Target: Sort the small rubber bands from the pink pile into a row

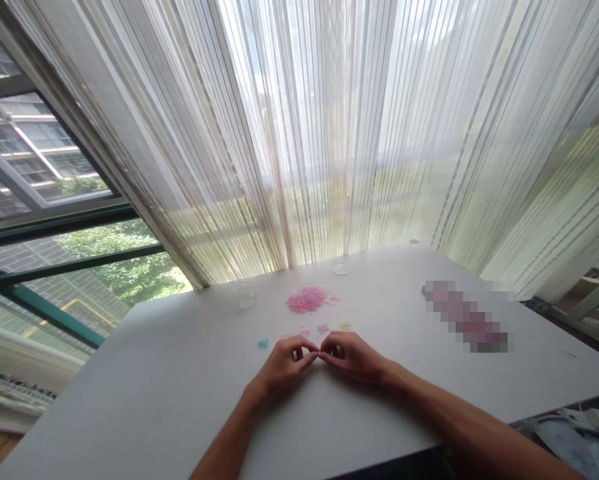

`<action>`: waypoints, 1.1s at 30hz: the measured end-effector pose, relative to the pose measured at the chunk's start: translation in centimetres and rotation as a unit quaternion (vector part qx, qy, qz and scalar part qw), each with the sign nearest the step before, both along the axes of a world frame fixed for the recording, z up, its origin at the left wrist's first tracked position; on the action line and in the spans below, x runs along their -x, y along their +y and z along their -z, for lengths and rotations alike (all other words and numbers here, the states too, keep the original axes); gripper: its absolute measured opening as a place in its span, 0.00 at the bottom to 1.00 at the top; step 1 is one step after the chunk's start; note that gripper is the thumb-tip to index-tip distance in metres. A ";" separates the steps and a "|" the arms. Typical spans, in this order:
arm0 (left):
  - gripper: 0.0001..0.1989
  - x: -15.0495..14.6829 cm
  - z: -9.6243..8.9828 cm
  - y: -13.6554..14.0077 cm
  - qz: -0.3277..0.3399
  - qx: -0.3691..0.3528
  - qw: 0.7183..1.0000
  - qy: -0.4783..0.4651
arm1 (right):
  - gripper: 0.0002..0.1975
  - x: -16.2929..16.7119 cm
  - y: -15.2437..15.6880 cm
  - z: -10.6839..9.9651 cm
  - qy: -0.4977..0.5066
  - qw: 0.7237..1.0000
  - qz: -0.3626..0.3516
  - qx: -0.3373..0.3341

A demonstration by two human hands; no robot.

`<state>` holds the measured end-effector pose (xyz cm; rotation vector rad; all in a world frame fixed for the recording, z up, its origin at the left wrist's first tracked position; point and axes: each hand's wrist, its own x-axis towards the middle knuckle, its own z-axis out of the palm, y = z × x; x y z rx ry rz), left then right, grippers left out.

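Pink bits (306,300) form one pile beyond two pinching hands (286,365) (354,357).

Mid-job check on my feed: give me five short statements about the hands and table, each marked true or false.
1. The left hand and right hand have their fingertips close together. True.
2. The pink pile is nearer the person than the hands. False: the pink pile lies beyond them.
3. The turquoise piece lies left of the pink pile. True.
4. The pale yellow piece is left of the turquoise piece. False: the pale yellow piece is to its right.
5. The table is white. True.
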<state>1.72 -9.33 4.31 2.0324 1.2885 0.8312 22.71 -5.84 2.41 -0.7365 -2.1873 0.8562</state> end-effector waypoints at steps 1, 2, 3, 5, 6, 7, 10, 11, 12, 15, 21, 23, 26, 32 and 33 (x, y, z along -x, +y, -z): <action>0.11 -0.1 0.0 0.0 0.001 -0.001 1.000 0.002 | 0.07 0.0 0.0 0.1 0.003 1.000 -0.002 0.000; 0.10 -0.1 0.0 0.0 0.002 -0.002 1.000 0.003 | 0.06 0.0 0.1 0.2 0.006 1.000 -0.002 0.000; 0.10 -0.1 0.1 0.0 0.002 -0.004 1.000 0.004 | 0.05 0.0 0.1 0.3 0.008 1.000 -0.003 -0.002; 0.09 -0.1 0.1 0.1 0.003 -0.011 1.000 0.006 | 0.03 0.0 0.2 0.5 0.013 1.000 -0.004 -0.005; 0.09 -0.1 0.1 0.1 0.004 -0.016 1.000 0.007 | 0.03 0.0 0.3 0.5 0.016 1.000 -0.005 -0.005; 0.09 0.0 0.2 0.1 0.005 -0.020 1.000 0.008 | 0.02 0.0 0.3 0.5 0.020 1.000 -0.005 -0.004; 0.09 -0.1 0.3 0.1 0.006 -0.030 0.999 0.010 | 0.02 0.0 0.4 0.5 0.028 1.000 -0.006 0.000; 0.09 -0.1 0.3 0.1 0.006 -0.032 0.999 0.011 | 0.02 0.1 0.4 0.5 0.030 1.000 -0.005 0.000; 0.09 -0.1 0.3 0.1 0.006 -0.033 0.999 0.012 | 0.02 0.1 0.5 0.5 0.032 0.999 -0.003 0.002; 0.08 -0.2 0.2 0.2 0.007 -0.025 0.999 0.018 | 0.02 0.1 0.5 0.4 0.031 0.999 0.002 0.005; 0.11 -0.2 -1.7 0.5 0.025 0.000 0.997 0.068 | 0.04 0.2 0.5 0.4 0.024 1.000 0.006 0.003; 0.11 -0.4 -2.3 0.4 0.023 -0.006 0.996 0.088 | 0.05 0.2 0.4 0.3 0.022 1.000 0.006 0.001; 0.11 -0.6 -2.3 0.2 0.014 -0.021 0.996 0.083 | 0.06 0.2 0.3 0.2 0.020 1.000 0.003 -0.002; 0.09 -0.2 -0.1 -0.1 -0.009 -0.031 0.999 0.025 | 0.02 0.2 0.2 0.0 0.013 1.000 0.002 0.003; 0.09 -0.1 0.2 -0.2 -0.013 -0.029 0.999 0.021 | 0.02 0.2 0.2 0.0 0.013 1.000 0.002 0.004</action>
